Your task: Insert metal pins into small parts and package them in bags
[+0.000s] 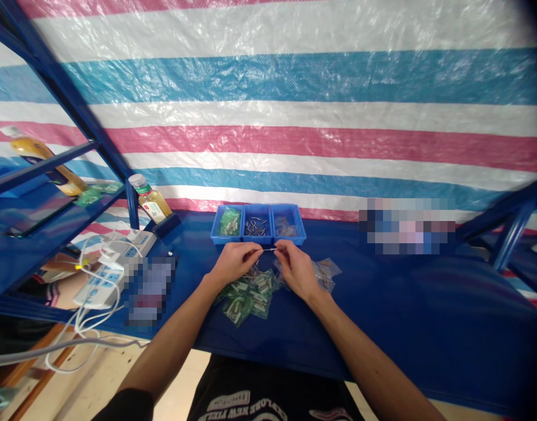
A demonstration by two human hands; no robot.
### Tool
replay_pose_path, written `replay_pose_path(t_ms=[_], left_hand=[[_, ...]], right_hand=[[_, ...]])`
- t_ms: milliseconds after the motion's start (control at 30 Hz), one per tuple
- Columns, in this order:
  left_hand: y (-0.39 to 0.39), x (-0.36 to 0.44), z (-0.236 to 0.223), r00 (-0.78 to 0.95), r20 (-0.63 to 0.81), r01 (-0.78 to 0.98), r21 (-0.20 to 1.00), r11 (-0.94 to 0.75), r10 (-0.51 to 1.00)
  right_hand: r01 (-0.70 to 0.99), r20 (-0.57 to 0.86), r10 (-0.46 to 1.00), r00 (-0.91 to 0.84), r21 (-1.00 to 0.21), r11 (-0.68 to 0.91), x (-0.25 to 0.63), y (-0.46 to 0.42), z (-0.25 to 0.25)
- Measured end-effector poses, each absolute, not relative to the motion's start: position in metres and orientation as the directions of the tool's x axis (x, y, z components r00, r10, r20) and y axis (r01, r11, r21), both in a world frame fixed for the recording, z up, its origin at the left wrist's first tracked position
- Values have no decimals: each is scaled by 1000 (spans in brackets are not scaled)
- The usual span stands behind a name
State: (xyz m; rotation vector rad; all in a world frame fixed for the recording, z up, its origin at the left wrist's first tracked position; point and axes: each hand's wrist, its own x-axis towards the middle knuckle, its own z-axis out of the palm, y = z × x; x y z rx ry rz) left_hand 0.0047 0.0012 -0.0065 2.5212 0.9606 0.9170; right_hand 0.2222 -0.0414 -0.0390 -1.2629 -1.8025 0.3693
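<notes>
Between my two hands runs a thin metal pin [269, 249], its ends pinched by the fingertips of my left hand [235, 260] and my right hand [297, 268]. Both hands hover just in front of three blue bins. The left bin [215, 233] holds a green packet, the middle bin [257, 240] loose dark metal pins, and the right bin [300, 231] clear packets. Below my left hand lies a pile of green-tinted bags [248, 295] with metal parts inside. Clear bags [327, 272] with small pieces lie partly hidden under my right hand.
White power strips [99, 286] with tangled cables lie at the left, beside a blurred-out phone-like object [151, 289]. A bottle [151, 199] stands behind them against the blue frame [106, 140]. Another person's arm [69, 289] shows at far left. A pixelated patch covers the table's back right.
</notes>
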Motion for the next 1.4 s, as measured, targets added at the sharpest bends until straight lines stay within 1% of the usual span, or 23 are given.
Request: replay_pose_path(t_ms=[267, 400, 467, 533, 600, 667, 733, 833, 1000, 1167, 1400], left_hand=[[0, 5, -7, 584, 439, 497, 472, -728, 683], [2, 5, -10, 558, 443, 520, 472, -712, 701], [4, 5, -12, 476, 460, 560, 498, -662, 749], [7, 6, -14, 320, 480, 602, 562, -567, 817], [11, 6, -14, 157, 476, 607, 645, -464, 865], [14, 6, -13, 90, 449, 585, 699, -412, 889], [15, 4, -13, 112, 428, 574, 709, -410, 897], [15, 1, -14, 169, 428, 595, 674, -439, 888], [14, -2, -17, 239, 446, 628, 606, -488, 863], [13, -1, -16, 302, 458, 639, 554, -534, 836], [12, -1, -16, 383, 428, 643, 513, -569, 818]], right_hand=[[651, 479, 871, -109, -627, 427, 221, -41, -37], [645, 462, 885, -66, -656, 391, 222, -41, -37], [632, 449, 893, -39, -681, 370, 222, -42, -37], [626, 445, 895, -37, -688, 368, 222, -42, -37], [633, 451, 890, -63, -671, 385, 221, -41, -38], [639, 460, 881, -108, -647, 417, 220, -41, -39], [636, 462, 870, -173, -622, 457, 218, -40, -41], [643, 458, 843, -283, -561, 521, 215, -39, -43], [713, 426, 798, -427, -384, 587, 209, -36, -41], [763, 389, 793, -468, -275, 585, 203, -33, -41], [779, 371, 797, -476, -242, 578, 204, -30, -45]])
